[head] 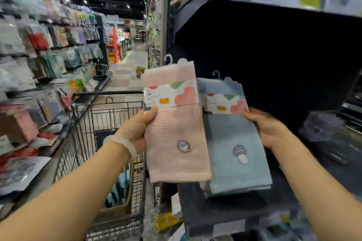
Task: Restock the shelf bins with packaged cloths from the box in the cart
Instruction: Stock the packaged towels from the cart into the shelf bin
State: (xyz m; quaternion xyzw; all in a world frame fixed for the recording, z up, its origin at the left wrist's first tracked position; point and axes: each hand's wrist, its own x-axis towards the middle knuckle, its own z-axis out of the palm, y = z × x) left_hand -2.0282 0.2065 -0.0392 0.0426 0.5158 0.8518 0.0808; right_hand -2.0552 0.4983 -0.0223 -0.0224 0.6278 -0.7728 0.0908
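A store aisle runs ahead between a stocked left wall of hanging packets and a dark metal shelf unit on the right, the tiled floor open down the middle. A black wire shopping cart stands at lower left, a cardboard box inside it. Both forearms are raised. The left hand grips a pink packaged cloth; the right hand grips a blue packaged cloth, partly tucked behind the pink one. Each carries a paper band printed with coloured shapes; its small print is unreadable.
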